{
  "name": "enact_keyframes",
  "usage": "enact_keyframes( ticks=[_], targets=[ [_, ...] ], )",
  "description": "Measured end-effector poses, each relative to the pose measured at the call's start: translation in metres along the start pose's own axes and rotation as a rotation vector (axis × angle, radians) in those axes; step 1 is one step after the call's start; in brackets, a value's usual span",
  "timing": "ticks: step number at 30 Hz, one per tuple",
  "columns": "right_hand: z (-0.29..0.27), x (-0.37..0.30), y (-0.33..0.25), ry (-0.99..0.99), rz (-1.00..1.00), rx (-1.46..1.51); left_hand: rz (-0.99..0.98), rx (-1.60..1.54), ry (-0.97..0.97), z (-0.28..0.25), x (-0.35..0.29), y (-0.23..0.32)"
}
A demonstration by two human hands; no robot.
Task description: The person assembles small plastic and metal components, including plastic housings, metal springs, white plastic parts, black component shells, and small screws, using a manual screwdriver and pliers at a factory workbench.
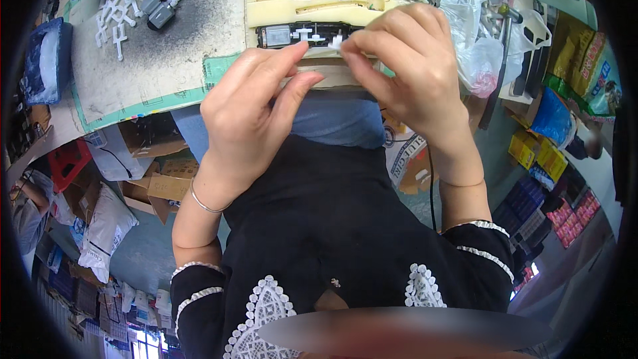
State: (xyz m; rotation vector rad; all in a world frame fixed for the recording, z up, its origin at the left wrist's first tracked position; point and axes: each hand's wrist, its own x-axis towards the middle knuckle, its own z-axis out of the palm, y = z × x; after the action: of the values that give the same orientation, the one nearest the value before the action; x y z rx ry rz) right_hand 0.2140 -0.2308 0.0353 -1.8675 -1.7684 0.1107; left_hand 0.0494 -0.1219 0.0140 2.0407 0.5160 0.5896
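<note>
A black housing [318,27] lies in the front slot of a cream fixture [266,12] on the table. Inside it are a grey motor [276,36] at the left and white plastic gear parts [304,35] beside it. My left hand [247,105] hovers at the housing's near edge, index fingertip by the gear parts, thumb apart from it and nothing visible between them. My right hand [413,60] covers the housing's right end. Its thumb and index finger come together beside a small white part [335,42]; whatever they pinch is hidden.
Grey motors [160,14] and white forked plastic pieces [119,32] lie loose at the table's left. A blue tray [48,60] stands at the left edge. On the right are clear plastic bags [475,26] and a hammer [497,70]. Cardboard boxes [169,186] sit below the table.
</note>
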Motion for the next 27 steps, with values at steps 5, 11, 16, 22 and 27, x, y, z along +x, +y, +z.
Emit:
enact_keyframes(
  ticks=[5,11,16,22,27],
  targets=[
    [0.009,0.006,0.007,-0.028,-0.046,-0.121,0.198,0.311,0.022,0.002,-0.002,-0.014],
    [0.005,0.017,0.008,-0.159,-0.076,-0.129,0.338,0.492,-0.015,0.008,0.0,-0.024],
    [-0.001,0.005,0.014,-0.123,0.034,-0.023,0.391,0.501,-0.025,0.012,-0.004,-0.025],
    [0.007,0.005,0.018,-0.076,0.039,0.004,0.48,0.61,-0.084,0.021,-0.002,-0.023],
    [0.001,0.019,0.004,-0.122,-0.02,-0.079,0.505,0.736,-0.109,0.025,-0.006,-0.02]
  ],
)
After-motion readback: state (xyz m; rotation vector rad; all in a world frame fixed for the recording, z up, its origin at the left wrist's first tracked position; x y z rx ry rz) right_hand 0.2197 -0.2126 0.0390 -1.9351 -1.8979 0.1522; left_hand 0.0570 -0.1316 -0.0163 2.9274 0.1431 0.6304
